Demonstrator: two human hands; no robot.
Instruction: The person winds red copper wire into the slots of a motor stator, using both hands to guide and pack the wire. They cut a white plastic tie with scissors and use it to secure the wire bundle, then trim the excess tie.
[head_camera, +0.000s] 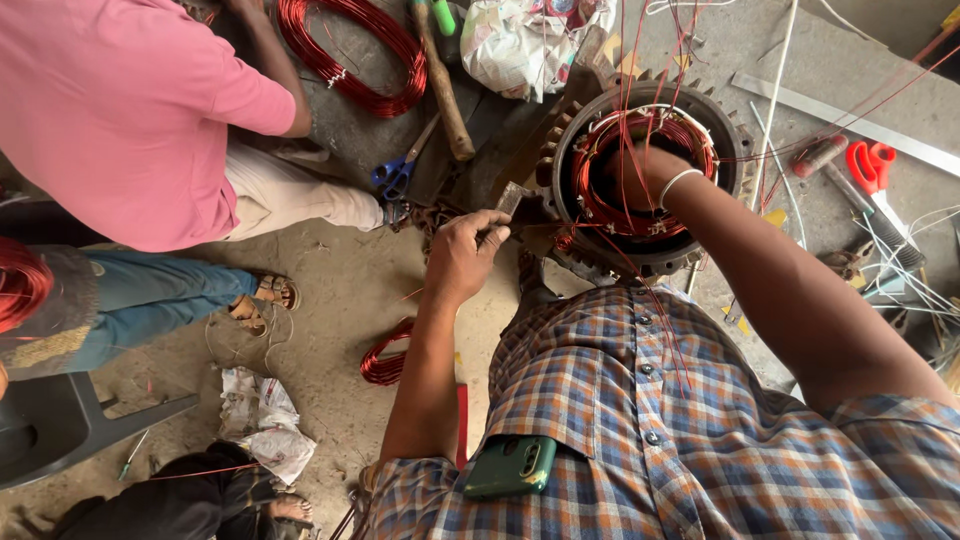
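I saw the stator (645, 165), a round finned motor housing, lying on the concrete floor (340, 290) right in front of the wearer, open end up, its bore ringed with red copper windings (640, 215) and loose red wire ends running up and out of it. The right hand (640, 175) was down inside the bore, wrist with a white bangle (678, 180) at the rim; fingers were buried among the windings, so I could not tell whether they gripped anything. The left hand (465, 255) sat just left of the stator, fingers curled tight around a small grey metal tool (507, 205), probably a hammer head or block, its tip near the housing's edge. Red-handled scissors (872, 168) and white strips lay right of the stator, a long metal bar (850, 125) beyond them. Blue scissors (395, 178) and a wooden handle (445, 85) lay to the upper left, with a big coil (350, 50) of red wire past those and a crumpled bag (520, 40) at the top. A smaller red coil (385, 362) lay on the floor under the left forearm. A green phone (510, 465) stuck out of the checked shirt pocket. Another person in a pink shirt (110, 110) squatted at upper left, well apart from the stator.
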